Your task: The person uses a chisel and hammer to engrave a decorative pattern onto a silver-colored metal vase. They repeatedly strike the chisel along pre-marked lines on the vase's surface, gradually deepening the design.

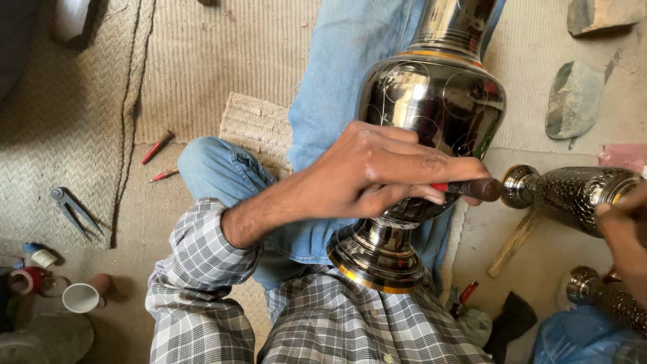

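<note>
Head view, left to right: a metal divider compass [74, 210] lies on the woven mat [60, 135], with a white cup [82, 297] on its side below it and two red pencils [157, 147] on the bare floor beside the mat. One hand [377, 172], in a checked sleeve, reaches across the middle; which of the person's hands it is cannot be told with certainty, though it enters from the left. Its fingers are curled tight around a tool with a red shaft and dark wooden handle [472, 188], pressed against the body of a large polished metal vase [418, 135]. The vase rests on the person's lap, its foot toward the camera and its neck pointing away. At the right edge, another hand [623, 226] touches an engraved metal vessel [573, 191]; its grip is cut off. Two flat stones [574, 100] lie above.
</note>
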`<state>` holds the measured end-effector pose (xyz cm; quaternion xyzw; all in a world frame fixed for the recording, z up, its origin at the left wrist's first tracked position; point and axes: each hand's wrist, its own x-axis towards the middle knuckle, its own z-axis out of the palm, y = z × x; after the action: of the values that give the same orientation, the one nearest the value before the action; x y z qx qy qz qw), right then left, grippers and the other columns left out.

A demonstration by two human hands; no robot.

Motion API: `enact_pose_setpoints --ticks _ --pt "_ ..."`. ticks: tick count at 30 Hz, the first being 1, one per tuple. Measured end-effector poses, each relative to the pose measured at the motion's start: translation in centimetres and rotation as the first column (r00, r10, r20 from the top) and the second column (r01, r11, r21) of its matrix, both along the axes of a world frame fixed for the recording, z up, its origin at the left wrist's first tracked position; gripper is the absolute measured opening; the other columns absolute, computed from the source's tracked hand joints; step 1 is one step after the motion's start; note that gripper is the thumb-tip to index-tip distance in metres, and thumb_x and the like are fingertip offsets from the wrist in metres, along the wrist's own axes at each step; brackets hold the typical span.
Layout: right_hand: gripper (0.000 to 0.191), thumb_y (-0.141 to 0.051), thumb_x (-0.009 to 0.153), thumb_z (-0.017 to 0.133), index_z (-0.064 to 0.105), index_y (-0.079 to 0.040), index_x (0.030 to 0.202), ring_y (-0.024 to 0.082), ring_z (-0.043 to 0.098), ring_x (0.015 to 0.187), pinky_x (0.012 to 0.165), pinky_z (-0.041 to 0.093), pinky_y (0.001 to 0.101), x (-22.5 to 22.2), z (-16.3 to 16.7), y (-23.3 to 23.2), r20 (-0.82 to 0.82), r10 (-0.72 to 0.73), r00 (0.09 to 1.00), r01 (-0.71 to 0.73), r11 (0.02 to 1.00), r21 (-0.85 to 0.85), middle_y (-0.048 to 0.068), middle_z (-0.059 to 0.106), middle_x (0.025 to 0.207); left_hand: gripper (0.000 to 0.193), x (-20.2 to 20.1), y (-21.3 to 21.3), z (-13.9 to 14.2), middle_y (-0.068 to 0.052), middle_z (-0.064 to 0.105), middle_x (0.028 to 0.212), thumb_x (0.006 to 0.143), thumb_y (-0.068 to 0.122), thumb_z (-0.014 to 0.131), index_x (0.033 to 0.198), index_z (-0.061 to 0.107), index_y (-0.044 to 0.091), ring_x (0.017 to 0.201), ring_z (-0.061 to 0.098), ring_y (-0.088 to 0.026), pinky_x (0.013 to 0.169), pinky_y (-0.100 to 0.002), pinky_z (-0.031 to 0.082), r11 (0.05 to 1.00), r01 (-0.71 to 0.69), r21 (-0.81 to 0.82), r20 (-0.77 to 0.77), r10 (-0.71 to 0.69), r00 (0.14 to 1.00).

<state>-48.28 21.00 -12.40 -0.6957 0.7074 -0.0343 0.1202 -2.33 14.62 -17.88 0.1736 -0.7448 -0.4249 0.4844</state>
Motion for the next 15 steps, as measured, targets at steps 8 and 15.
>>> enact_pose_setpoints --ticks 8,15 --pt "0.008 -0.003 0.109 0.063 0.058 0.001 0.113 0.019 0.066 0.075 0.066 0.054 0.0303 -1.9 -0.4 -4.1 0.026 0.298 0.954 -0.299 0.954 0.037 0.013 0.064 0.091 0.045 0.5 1.9 0.1 -0.002 0.077 0.117 0.102 0.009 0.074 0.143 0.059 0.016 0.087 0.073 -0.014 0.075 -0.029 0.06 0.987 -0.15 0.053 -0.101 0.155 0.983" --pt "0.013 -0.006 0.106 0.063 0.058 -0.005 0.117 0.019 0.063 0.072 0.063 0.051 0.0307 2.0 1.9 -7.5 -0.06 0.385 0.921 -0.382 0.922 0.059 0.012 0.061 0.088 0.043 0.2 3.1 0.1 -0.003 0.077 0.117 0.102 0.005 0.073 0.142 0.06 0.013 0.086 0.074 -0.01 0.073 -0.025 0.059 0.949 -0.285 0.133 -0.132 0.302 0.944"
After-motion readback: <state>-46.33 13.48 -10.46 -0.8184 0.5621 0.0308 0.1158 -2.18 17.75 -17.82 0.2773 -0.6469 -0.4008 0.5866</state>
